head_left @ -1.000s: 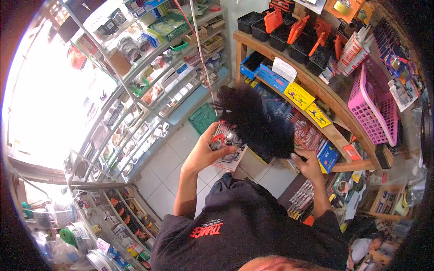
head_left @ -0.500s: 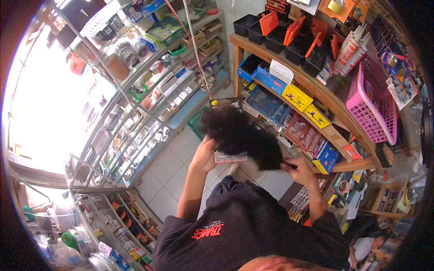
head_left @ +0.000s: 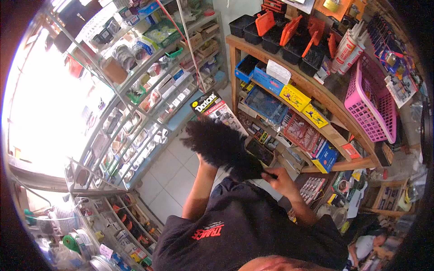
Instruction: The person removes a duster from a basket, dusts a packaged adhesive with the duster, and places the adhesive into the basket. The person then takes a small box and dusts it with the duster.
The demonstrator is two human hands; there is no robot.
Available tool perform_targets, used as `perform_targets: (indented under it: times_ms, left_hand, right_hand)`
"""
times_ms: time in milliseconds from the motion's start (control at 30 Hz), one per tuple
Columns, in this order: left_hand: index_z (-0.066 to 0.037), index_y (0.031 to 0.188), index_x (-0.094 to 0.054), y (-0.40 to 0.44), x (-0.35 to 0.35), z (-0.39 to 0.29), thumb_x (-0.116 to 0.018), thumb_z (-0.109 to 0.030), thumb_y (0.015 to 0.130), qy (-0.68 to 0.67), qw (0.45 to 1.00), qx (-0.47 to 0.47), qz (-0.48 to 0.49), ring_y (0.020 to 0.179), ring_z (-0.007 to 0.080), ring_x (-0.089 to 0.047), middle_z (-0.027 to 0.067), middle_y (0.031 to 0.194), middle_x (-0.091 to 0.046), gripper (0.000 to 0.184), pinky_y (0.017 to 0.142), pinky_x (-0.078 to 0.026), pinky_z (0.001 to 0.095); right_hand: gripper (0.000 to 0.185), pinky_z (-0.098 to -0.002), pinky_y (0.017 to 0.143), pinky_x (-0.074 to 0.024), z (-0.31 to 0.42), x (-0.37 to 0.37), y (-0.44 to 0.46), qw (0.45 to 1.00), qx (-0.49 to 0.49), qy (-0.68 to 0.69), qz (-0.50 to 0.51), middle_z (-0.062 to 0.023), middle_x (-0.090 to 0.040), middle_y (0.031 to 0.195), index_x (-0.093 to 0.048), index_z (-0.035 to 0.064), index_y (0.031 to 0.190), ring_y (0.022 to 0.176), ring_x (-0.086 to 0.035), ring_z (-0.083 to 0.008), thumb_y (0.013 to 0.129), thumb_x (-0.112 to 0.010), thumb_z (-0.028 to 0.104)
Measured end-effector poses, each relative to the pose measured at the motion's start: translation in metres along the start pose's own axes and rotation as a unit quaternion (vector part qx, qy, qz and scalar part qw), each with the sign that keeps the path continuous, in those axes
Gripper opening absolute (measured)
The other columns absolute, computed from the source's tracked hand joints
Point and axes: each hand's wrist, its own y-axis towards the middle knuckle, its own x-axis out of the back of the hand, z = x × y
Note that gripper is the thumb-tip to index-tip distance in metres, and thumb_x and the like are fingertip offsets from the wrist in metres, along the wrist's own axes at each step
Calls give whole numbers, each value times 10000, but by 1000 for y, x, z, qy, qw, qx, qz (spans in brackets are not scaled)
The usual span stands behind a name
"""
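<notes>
A black feather duster (head_left: 221, 147) is gripped by its handle in my right hand (head_left: 281, 180), fingers wrapped round it. Its fluffy head lies across a Dextone adhesives display card (head_left: 228, 116), hiding the card's lower part. My left hand (head_left: 205, 163) is at the card's lower left and appears to hold it, though the duster covers most of the fingers. The card's black top with its yellow and white print shows beyond the feathers, tilted to the left.
Glass shelves (head_left: 158, 90) packed with small goods stand at left. On the right, a wooden rack (head_left: 233, 58) carries black bins (head_left: 273, 43), boxes and a pink basket (head_left: 361, 106). White floor tiles (head_left: 169, 180) lie below. Another person (head_left: 364, 246) is at lower right.
The duster has swept left and down over the card, with my right hand moving the same way. The card has tilted left, and more of its printed face shows.
</notes>
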Motion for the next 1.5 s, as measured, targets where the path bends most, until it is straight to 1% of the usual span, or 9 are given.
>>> perform_targets:
  times_ms: [233,533,633,667,767,867,933,1033,1500]
  left_hand:
    - [-71,1297,-433,-2,8,23,-298,-396,947,165,974,-151,-30,1102,275,-512,100,1227,-520,496,985,-392,435]
    - [-51,1289,-438,-12,-5,12,-297,-408,951,181,975,-108,-77,1068,269,-534,106,1194,-532,511,965,-416,452]
    - [-46,1305,-413,-2,20,23,-298,-369,956,-36,993,8,-111,1092,280,-520,107,1205,-525,489,968,-413,464]
    - [-41,1307,-411,9,29,27,-280,-411,952,259,947,-112,-151,1134,293,-493,112,1228,-511,530,989,-386,478]
    - [-12,1171,-506,5,-3,6,-400,-236,934,111,984,-139,-20,895,252,-604,127,1081,-577,343,750,-546,408]
    - [-58,1280,-433,6,-23,-1,-302,-480,919,-80,989,-42,116,1085,288,-506,123,1208,-513,570,947,-398,457]
    - [-89,1336,-398,8,-5,5,-288,-594,898,98,994,-35,23,1192,296,-445,108,1285,-481,677,1031,-330,455]
    - [-94,1332,-407,-4,-26,28,-280,-541,927,-19,991,119,-62,1198,292,-439,102,1282,-485,616,1024,-335,433]
    - [-190,1417,-183,12,-30,10,-310,-406,972,90,994,69,11,1252,253,-379,66,1383,-353,510,1020,-344,436]
  right_hand:
    - [201,-317,695,-461,16,-43,28,994,-32,101,-38,-151,-646,762,-632,-14,914,727,-583,-146,872,-571,173]
    - [236,-274,598,-388,20,-26,12,978,-123,166,3,-33,-544,658,-606,-15,872,654,-443,-83,890,-547,213]
    - [232,-269,599,-377,40,-31,23,963,-108,246,-17,-16,-544,673,-596,-15,881,662,-436,-81,885,-550,212]
    - [229,-266,610,-369,26,-36,24,979,-111,174,-10,-1,-533,672,-593,-10,870,673,-432,-79,889,-551,214]
    - [253,-283,560,-359,15,-45,12,980,-100,173,-16,-29,-496,617,-555,-2,776,616,-421,-86,885,-566,227]
    - [281,-290,518,-353,-1,-38,-1,974,-114,193,-11,-43,-491,593,-539,-6,748,562,-427,-92,882,-572,238]
    - [289,-289,504,-347,8,-28,5,980,-99,169,-36,-32,-496,587,-545,-9,753,546,-433,-97,888,-567,245]
    - [268,-266,447,-286,16,-19,20,967,-97,226,-73,25,-426,549,-517,32,735,486,-365,-74,904,-548,237]
    - [281,-234,361,-182,37,-8,38,910,-157,377,-76,64,-310,505,-429,107,670,390,-244,-34,918,-533,189]
